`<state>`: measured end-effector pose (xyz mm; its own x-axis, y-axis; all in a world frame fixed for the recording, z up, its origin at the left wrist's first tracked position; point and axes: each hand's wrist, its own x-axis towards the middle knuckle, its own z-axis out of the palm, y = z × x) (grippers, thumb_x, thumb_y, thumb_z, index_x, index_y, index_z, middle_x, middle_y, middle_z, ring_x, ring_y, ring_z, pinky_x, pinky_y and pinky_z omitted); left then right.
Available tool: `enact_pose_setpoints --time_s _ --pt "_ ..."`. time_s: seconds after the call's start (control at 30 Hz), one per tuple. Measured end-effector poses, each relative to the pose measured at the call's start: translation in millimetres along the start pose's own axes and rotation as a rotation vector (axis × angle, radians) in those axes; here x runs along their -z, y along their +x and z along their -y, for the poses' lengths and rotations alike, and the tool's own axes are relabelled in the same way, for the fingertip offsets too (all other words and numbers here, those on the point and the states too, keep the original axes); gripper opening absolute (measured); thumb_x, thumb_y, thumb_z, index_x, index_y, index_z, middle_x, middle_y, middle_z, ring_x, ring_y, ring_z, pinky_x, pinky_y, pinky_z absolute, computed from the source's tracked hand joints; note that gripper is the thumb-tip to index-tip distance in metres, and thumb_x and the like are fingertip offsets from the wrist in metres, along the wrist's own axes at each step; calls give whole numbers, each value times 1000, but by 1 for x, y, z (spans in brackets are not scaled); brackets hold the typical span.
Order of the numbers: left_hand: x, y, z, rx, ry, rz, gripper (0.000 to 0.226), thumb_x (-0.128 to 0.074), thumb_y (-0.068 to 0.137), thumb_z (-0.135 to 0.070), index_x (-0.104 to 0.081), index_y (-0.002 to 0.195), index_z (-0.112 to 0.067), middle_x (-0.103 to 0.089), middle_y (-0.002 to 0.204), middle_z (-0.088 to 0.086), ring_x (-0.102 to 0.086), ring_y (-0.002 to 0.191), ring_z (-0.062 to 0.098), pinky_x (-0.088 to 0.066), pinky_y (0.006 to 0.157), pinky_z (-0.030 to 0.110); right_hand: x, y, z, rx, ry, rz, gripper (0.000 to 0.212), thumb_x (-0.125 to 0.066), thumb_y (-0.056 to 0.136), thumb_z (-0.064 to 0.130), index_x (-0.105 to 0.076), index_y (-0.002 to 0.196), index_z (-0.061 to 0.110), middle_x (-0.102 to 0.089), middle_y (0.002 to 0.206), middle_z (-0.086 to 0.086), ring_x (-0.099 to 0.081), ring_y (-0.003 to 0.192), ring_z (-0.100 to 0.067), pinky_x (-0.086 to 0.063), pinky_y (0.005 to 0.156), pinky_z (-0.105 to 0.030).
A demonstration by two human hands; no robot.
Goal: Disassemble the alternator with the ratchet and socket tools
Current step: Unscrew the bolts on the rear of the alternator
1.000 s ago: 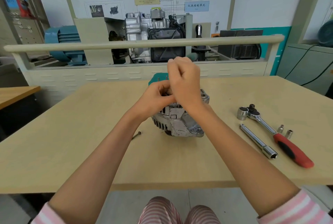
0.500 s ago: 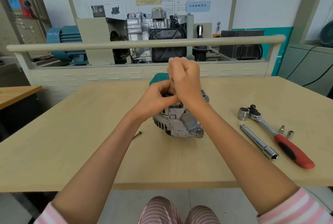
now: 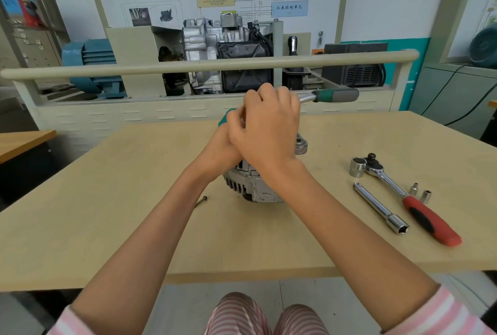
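Alternator [image 3: 262,189] stands near the middle of the table [image 3: 107,221], well back from the near edge and from both side edges. Both hands meet on top of it. The right hand [image 3: 269,130] lies over the left, its fingers curled round the metal shank of a green-handled ratchet [image 3: 334,95], whose handle juts out to the right above the table's far edge. The left hand [image 3: 219,150] is tucked beneath, fingers curled at the tool head; what exactly they pinch is hidden. A loose bolt [image 3: 201,201] lies just left of the alternator, with bare table stretching beyond it to the left edge. To the right, well apart from the alternator, lie an extension bar [image 3: 380,208], a red-handled ratchet [image 3: 408,200] with a large socket [image 3: 357,166] touching its head, and two small sockets [image 3: 420,192] just beside its shank. The red grip ends near the front right edge. A rail [image 3: 188,66] runs across behind the table.
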<state>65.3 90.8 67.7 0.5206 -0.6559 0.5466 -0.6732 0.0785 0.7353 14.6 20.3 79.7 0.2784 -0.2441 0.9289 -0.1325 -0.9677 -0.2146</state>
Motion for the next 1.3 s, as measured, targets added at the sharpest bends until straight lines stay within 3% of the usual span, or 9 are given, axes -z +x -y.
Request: enact_pose_setpoints --time_s 0.1,0.23,0.43,0.6,0.73,0.83,1.03,1.17,1.3 --pt "0 0 2 6 24 1 35 -54 85 5 -52 89 -30 -60 82 -8 -56 73 -8 -49 66 17 2 4 1 -47 211 22 23 -48 75 22 -57 58 8 -48 62 -2 -39 69 -19 -33 77 -34" --pt "1 0 6 37 7 52 20 -62 81 4 -62 84 -16 -67 72 -9 -61 72 1 -49 66 18 5 16 -4 -110 654 137 39 -44 78 18 -25 44 22 -27 47 10 -30 56 -14 -25 65 -28" --pt "3 1 8 76 -11 74 3 -65 85 -9 -66 87 -9 -69 79 0 -63 76 13 -51 74 26 12 24 -12 -351 1261 319 35 -38 78 16 -32 44 19 -31 47 -5 -33 49 -21 -33 55 -23" --pt "2 0 6 66 -27 73 10 -63 85 -3 -62 92 5 -65 88 27 -59 80 25 -51 78 41 10 22 -11 -350 1188 272 35 -38 78 13 -35 44 9 -31 47 -7 -31 50 -23 -32 55 -34" --pt "-1 0 4 37 -9 26 23 -56 82 10 -60 89 -11 -63 83 12 -57 79 15 -47 71 37 -1 9 -7 -61 410 27 30 -49 80 14 -43 50 14 -41 53 1 -35 61 -15 -31 67 -31" --pt "-1 -1 1 -3 -20 -5 43 -54 85 7 -48 94 -34 -59 87 -8 -57 77 -10 -48 66 13 -6 2 0 -8 -4 -44 24 -50 76 22 -63 63 6 -56 65 -7 -46 70 -23 -36 76 -35" --pt "3 1 4 59 13 72 17 -60 83 3 -62 84 -14 -66 72 -7 -59 69 1 -49 66 21 1 15 -4 -118 629 83 41 -44 81 18 -27 44 20 -28 44 11 -29 52 -14 -30 65 -32" --pt "3 1 6 78 11 86 12 -63 86 -6 -66 97 -3 -70 89 10 -65 83 20 -52 79 30 9 23 -8 -310 1140 245 39 -38 81 19 -33 42 14 -27 40 -4 -29 47 -26 -29 56 -28" --pt "3 0 6 69 -14 69 15 -64 85 -5 -62 94 7 -64 82 15 -58 75 16 -48 73 27 8 23 -10 -352 1258 268 38 -37 82 18 -34 44 16 -29 40 1 -33 47 -20 -33 54 -27"
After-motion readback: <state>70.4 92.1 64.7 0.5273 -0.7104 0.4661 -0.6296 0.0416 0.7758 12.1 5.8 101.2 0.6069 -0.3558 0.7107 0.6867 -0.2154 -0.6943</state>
